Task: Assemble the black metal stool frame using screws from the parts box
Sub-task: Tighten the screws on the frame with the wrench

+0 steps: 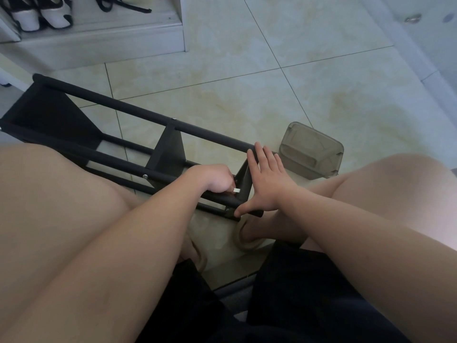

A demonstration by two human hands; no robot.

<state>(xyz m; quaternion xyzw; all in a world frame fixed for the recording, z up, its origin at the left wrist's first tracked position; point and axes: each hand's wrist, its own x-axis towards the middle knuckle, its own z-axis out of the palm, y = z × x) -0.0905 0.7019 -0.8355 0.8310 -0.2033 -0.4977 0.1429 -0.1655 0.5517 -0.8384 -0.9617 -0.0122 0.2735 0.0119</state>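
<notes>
Between the knees, the left hand [212, 178] curls over a small pale piece [237, 190], pinching it at the end bracket, likely to drive a screw; whether it is a screw or a key I cannot tell. The right hand [265, 184] lies spread, fingers on one tube and thumb on another, probably bracing the black stool frame [138, 110], which lies on its side on the floor [247, 82]. Just beyond sits the parts box [311, 149]; a slippered foot [247, 241] crowds the frame's end. Far off, shoes [42, 13].

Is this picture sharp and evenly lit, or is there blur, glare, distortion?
Head view: the wide lens bends the tile lines; the right knee is overexposed; the small pale piece in the left hand is too soft to identify; the stool frame reads clearly.
</notes>
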